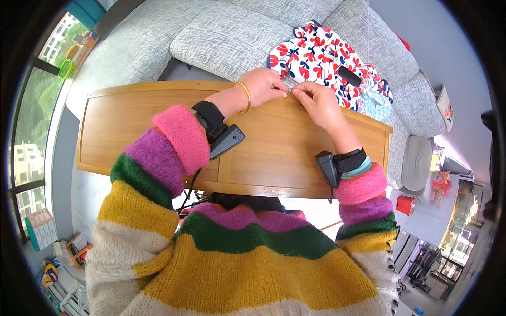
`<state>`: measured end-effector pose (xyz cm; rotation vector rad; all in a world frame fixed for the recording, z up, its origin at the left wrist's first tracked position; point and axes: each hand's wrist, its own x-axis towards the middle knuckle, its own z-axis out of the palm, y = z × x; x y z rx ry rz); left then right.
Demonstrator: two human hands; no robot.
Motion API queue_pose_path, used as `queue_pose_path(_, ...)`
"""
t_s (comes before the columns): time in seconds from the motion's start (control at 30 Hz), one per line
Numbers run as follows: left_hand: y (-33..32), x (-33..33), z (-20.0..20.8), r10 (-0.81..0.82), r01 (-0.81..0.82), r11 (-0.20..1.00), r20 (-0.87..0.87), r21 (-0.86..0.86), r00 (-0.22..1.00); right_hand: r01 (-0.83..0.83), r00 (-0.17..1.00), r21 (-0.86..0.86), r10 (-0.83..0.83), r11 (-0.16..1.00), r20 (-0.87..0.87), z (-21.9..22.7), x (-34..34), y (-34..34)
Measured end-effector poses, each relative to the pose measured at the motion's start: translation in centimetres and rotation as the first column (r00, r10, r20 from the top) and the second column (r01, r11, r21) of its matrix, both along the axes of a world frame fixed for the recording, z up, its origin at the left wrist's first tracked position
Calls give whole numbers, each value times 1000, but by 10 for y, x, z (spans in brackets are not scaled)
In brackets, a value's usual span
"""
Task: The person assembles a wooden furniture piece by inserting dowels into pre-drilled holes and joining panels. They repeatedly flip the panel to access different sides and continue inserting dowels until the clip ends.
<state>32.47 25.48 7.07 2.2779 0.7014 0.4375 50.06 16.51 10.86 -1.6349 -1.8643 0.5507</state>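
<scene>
Above the far edge of the wooden table point(253, 142), my left hand point(262, 87) and my right hand point(318, 104) meet, thumbs and forefingers pinched. Between the fingertips is something tiny and pale point(289, 91), too small to name. Just beyond my hands, a white garment point(319, 52) with a red and navy flower print lies crumpled on the grey sofa point(221, 45). A dark flat rectangular object point(349, 76) rests on the garment. Each forearm wears a black strapped device, and a gold bangle point(244, 97) circles my left wrist.
A pale blue checked cloth point(375, 104) lies by the garment's right end. The sofa wraps behind the table. At right are a grey rounded cushion or stool point(417, 163) and a small red box point(405, 205). Windows and a cluttered shelf line the left.
</scene>
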Motion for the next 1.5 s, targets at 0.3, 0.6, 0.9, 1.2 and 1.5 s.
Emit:
queue_pose_path(0.3,-3,1,-2,-22,25,995,-37,101,999,-35,991,73,25,997,132,1,0,5)
queue_pose_path(0.6,-7,0,-5,-21,30,975,-42,218,999,-166,907,186,76,968,415,-2,-1,8)
queue_pose_path(0.9,-13,1,2,-3,27,973,-103,227,995,-275,846,212,131,938,516,-1,2,13)
queue_pose_path(1.2,-13,1,6,5,20,976,-112,217,994,-327,816,257,134,910,563,-5,4,14)
queue_pose_path(1.5,-14,0,6,7,17,979,-117,202,993,-435,796,14,377,900,473,16,11,31)
